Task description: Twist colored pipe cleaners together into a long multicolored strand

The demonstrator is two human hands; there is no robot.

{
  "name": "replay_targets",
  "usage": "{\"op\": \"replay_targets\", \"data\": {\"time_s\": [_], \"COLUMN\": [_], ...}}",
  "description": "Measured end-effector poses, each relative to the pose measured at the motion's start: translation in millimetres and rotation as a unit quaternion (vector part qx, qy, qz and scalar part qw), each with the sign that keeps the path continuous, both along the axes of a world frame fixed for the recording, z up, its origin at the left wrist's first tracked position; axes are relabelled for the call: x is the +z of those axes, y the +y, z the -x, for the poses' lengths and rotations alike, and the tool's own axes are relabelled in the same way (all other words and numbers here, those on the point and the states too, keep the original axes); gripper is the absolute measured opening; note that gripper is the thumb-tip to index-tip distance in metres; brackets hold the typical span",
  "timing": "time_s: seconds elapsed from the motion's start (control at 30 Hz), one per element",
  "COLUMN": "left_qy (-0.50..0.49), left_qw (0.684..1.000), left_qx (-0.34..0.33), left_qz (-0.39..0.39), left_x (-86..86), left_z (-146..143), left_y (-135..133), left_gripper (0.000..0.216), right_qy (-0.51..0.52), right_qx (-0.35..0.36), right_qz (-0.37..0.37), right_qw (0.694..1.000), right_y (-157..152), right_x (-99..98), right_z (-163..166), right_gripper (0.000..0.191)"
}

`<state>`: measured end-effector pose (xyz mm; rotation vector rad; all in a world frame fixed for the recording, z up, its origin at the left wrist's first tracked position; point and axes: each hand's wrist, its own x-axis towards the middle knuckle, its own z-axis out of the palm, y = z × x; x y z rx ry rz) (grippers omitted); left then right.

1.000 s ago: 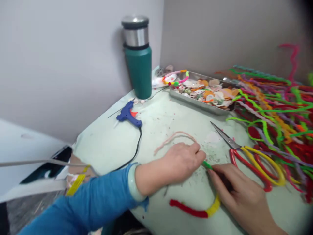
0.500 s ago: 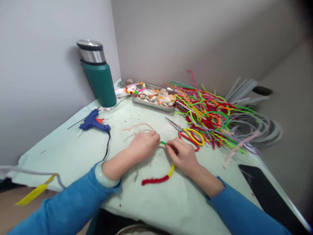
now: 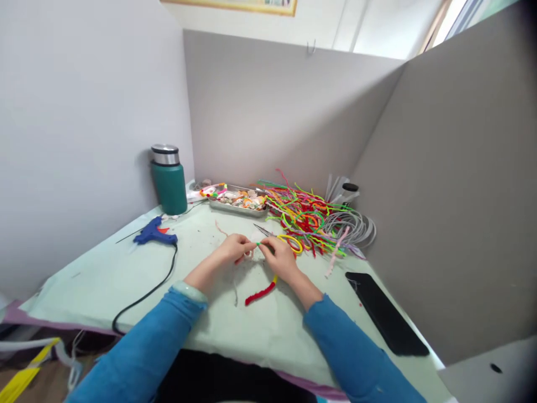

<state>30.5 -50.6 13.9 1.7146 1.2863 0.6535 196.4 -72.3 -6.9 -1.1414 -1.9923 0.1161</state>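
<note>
My left hand [image 3: 235,249] and my right hand [image 3: 279,258] nearly meet above the table, fingertips pinched. A short green stretch of pipe cleaner [image 3: 257,244] shows between them, gripped from both sides. Below my right palm a yellow-and-red fuzzy pipe cleaner [image 3: 260,294] curves down to the left; my hand hides how it joins the green part. A thin pale pink strand [image 3: 220,228] sticks out beyond my left fingers. Scissors [image 3: 292,243] with yellow and red handles lie just behind my right hand, partly covered by it.
A blue glue gun [image 3: 153,231] lies at left, its black cord [image 3: 166,278] trailing to the front edge. Behind stand a green bottle [image 3: 169,187] and a metal tray [image 3: 239,209] of small pieces. Right are heaped pipe cleaners [image 3: 304,215], grey coils [image 3: 356,226] and a black slab [image 3: 384,310].
The view has tilted upward, showing more of the partitions and wall. My fingertips have come closer together, and less of the green stretch shows between them.
</note>
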Motion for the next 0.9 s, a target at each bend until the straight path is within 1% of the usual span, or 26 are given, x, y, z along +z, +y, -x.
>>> {"op": "replay_targets", "data": {"time_s": [0.1,0.2,0.23,0.3,0.4,0.53,0.63,0.7,0.8,0.87,0.9], "left_qy": [-0.019,-0.034,-0.040,-0.043,-0.036,-0.005,0.001,0.034,0.096,0.101,0.096], "left_qw": [0.999,0.997,0.996,0.996,0.997,0.999,0.999,0.998,0.991,0.990,0.990], "left_qx": [-0.022,-0.039,-0.039,-0.036,-0.035,-0.035,-0.039,-0.060,-0.077,-0.095,-0.101], "left_qz": [0.021,0.054,0.068,0.071,0.054,-0.008,-0.008,-0.009,-0.044,-0.041,-0.027], "left_x": [2.9,0.7,-0.7,-2.6,-2.2,-0.4,1.0,3.8,8.8,10.9,11.6], "left_z": [-2.0,-0.7,0.2,1.7,2.7,4.9,6.7,6.6,4.8,4.1,4.7], "left_y": [-0.4,-7.3,-9.4,-11.5,-10.9,-10.2,-7.7,-4.8,-1.2,0.2,0.7], "left_gripper": [0.036,0.038,0.039,0.039,0.038,0.036,0.036,0.035,0.031,0.034,0.037], "right_qy": [0.008,-0.017,-0.027,-0.041,-0.055,-0.060,-0.070,-0.073,-0.061,-0.071,-0.082], "right_qx": [0.016,0.048,0.056,0.059,0.043,0.014,0.009,0.018,0.031,0.032,0.035], "right_qz": [0.005,0.028,0.033,0.034,0.016,-0.015,-0.021,-0.020,-0.014,-0.002,0.006], "right_qw": [1.000,0.998,0.998,0.997,0.997,0.998,0.997,0.997,0.998,0.997,0.996], "right_y": [-0.3,-3.8,-4.6,-5.1,-4.2,-4.3,-4.0,-3.6,-3.2,-1.9,-0.8], "right_x": [1.0,-0.3,-0.7,-0.8,0.3,-3.4,-8.5,-9.0,-4.0,1.9,5.1], "right_z": [-6.3,-11.2,-12.1,-12.8,-12.3,-7.9,-4.8,-4.8,-7.1,-8.7,-9.1], "right_gripper": [0.014,0.014,0.014,0.015,0.016,0.016,0.015,0.015,0.017,0.018,0.019]}}
